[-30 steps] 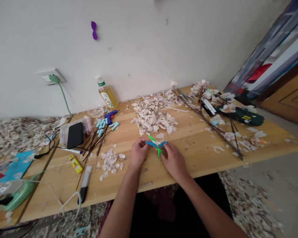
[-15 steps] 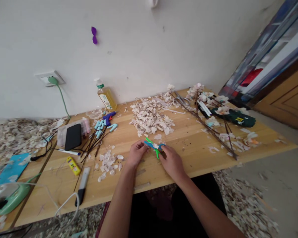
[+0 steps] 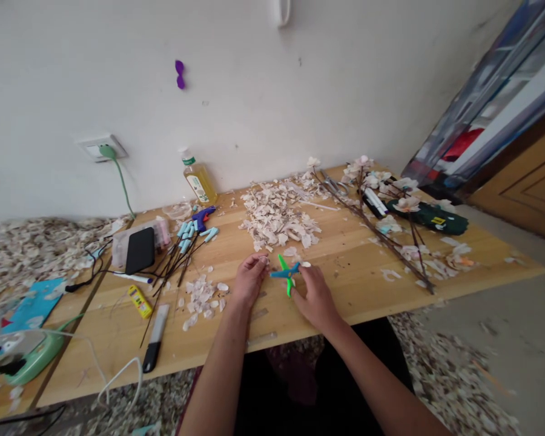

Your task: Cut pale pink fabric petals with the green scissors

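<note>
My right hand (image 3: 317, 298) grips a small pair of scissors (image 3: 287, 273) with one blue half and one green half. Their blades are spread and point toward my left hand, apart from it. Between the pinched fingertips of my left hand (image 3: 249, 280) is a thin pale petal-like piece (image 3: 264, 260), partly hidden by the fingers. Just beyond both hands lies a large heap of dry whitish flakes (image 3: 279, 215). A smaller group of pale cut pieces (image 3: 202, 295) rests on the wood to the left of my left forearm.
Left on the wooden table (image 3: 345, 303) are a glue gun (image 3: 203, 218), light-blue short tubes, thin dark sticks, a black phone (image 3: 140, 250), a yellow box (image 3: 140, 301) and a utility knife (image 3: 156, 338). A bottle (image 3: 200, 181) stands by the wall. Flowered branches (image 3: 376, 233) lie right.
The scissors' blades have spread wider and come away from my left hand, which keeps its pinch. A pale bit seen at the blades has gone from there. The whole view has shifted slightly.
</note>
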The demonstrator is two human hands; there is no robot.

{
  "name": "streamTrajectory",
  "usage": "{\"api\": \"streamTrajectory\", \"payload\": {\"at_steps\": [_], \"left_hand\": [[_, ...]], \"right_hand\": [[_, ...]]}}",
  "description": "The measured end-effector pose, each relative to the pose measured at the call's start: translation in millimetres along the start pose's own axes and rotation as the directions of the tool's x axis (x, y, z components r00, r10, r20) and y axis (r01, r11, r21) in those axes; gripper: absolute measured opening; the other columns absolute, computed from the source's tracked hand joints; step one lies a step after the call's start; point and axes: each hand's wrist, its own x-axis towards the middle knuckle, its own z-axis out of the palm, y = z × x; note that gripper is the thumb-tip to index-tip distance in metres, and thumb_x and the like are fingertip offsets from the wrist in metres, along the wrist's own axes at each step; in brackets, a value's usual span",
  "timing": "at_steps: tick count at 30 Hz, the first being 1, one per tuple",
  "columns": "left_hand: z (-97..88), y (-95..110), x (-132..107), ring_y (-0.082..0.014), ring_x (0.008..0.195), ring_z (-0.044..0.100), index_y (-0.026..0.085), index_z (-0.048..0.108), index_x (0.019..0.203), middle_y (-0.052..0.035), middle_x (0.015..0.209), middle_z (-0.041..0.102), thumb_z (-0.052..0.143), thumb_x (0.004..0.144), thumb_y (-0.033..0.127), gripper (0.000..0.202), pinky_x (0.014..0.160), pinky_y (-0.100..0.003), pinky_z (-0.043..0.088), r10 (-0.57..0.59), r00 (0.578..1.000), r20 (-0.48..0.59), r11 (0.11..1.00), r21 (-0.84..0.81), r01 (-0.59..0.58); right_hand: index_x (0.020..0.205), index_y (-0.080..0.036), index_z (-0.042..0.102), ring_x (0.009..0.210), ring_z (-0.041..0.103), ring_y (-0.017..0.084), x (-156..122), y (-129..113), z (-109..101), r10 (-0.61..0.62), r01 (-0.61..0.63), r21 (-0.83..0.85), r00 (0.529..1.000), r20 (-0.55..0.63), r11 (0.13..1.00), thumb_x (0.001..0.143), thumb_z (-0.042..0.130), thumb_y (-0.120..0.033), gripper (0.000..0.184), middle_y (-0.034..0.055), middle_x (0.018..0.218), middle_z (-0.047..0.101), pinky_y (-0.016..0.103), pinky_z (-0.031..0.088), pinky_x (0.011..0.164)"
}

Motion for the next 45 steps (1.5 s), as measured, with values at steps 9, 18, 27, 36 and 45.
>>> {"api": "streamTrajectory", "payload": {"at_steps": [9,18,27,36,45], "left_hand": [[2.4,6,-1,-0.0052,0.048,0.036,0.018,0.067,0.087,0.0063,0.06,0.048,0.086,0.059,0.041,0.041,0.046,-0.02,0.026,0.066,0.99,-0.122,0.997,0.039,-0.061],[3.7,9,-3,-0.008,0.062,0.058,0.017,0.058,0.085,0.001,0.075,0.064,0.084,0.067,0.034,0.035,0.061,-0.02,0.045,0.033,0.999,-0.04,0.994,-0.104,-0.037],[5.3,9,-7,-0.0244,0.1,0.07,0.018,0.051,0.085,-0.014,0.116,0.07,0.076,0.079,0.03,0.028,0.085,-0.035,0.053,-0.045,0.997,0.069,0.972,-0.229,0.059],[6.4,1,-3,-0.0057,0.061,0.056,0.014,0.062,0.078,0.0031,0.068,0.06,0.085,0.068,0.019,0.025,0.063,-0.017,0.045,0.022,0.998,0.053,0.958,-0.287,-0.006],[6.3,1,-2,-0.0099,0.076,0.065,0.015,0.067,0.082,-0.0006,0.08,0.068,0.088,0.063,0.019,0.029,0.077,-0.021,0.052,-0.04,0.999,0.008,0.941,-0.336,0.04]], "right_hand": [[0.124,-0.022,0.053,0.12,0.055,0.031,-6,-9,3,-0.082,0.099,-0.066,0.972,0.218,0.993,0.084,0.053,-0.02,0.041,0.0135,0.126,0.06,0.048,0.049,0.096],[0.11,-0.022,0.052,0.071,0.056,0.018,-6,-1,-1,0.128,-0.137,0.189,0.99,0.056,0.972,0.087,0.053,-0.029,0.023,0.0007,0.08,0.056,0.03,0.047,0.067],[0.106,-0.021,0.053,0.069,0.056,0.018,-3,-2,2,0.097,-0.1,0.04,0.992,0.076,0.994,0.086,0.053,-0.027,0.021,0.0032,0.085,0.058,0.031,0.044,0.067],[0.104,-0.022,0.054,0.093,0.061,0.025,1,-9,3,0.036,-0.02,-0.087,0.98,0.193,0.996,0.086,0.056,-0.024,0.018,0.0073,0.098,0.065,0.034,0.045,0.078],[0.101,-0.022,0.056,0.088,0.062,0.024,3,-8,7,0.083,-0.068,-0.117,0.988,0.131,0.991,0.088,0.056,-0.028,0.015,0.0073,0.094,0.066,0.034,0.045,0.075]]}}
